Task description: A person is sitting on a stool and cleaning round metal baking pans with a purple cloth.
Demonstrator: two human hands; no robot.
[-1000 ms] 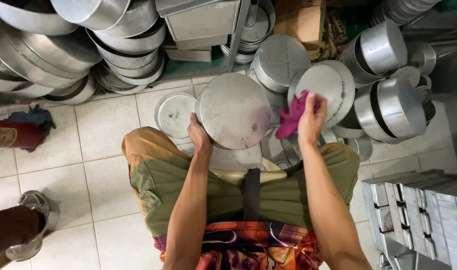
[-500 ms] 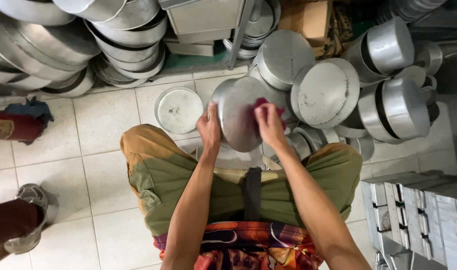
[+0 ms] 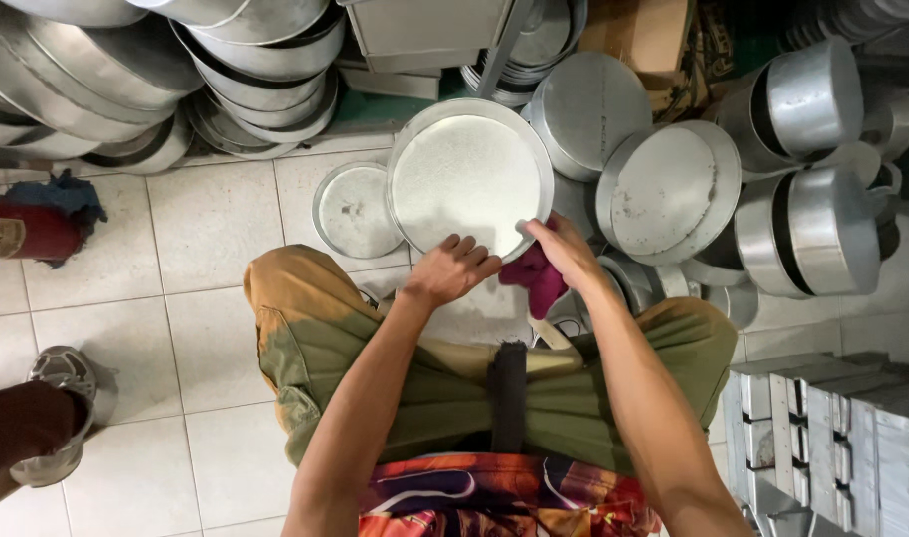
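Note:
A round shallow aluminium pan [image 3: 467, 179] is held in front of my knees, its pale inside facing up. My left hand [image 3: 452, 269] grips its near rim with the fingers curled over the edge. My right hand [image 3: 564, 251] holds the rim at the lower right and clutches a magenta cloth [image 3: 540, 282] bunched under the palm. I sit with both knees spread, in olive-tan trousers.
Stacks of round metal pans [image 3: 226, 70] line the far wall, with more pans and lids [image 3: 673, 189] at the right. A small pan [image 3: 353, 211] lies on the tiled floor. Another person's shoe [image 3: 65, 376] is at left; metal trays [image 3: 832, 438] at lower right.
The pan has been turned over: its outside faced me before, its pale inside faces up now. My right hand with the cloth moved from the pan's face down to its near rim.

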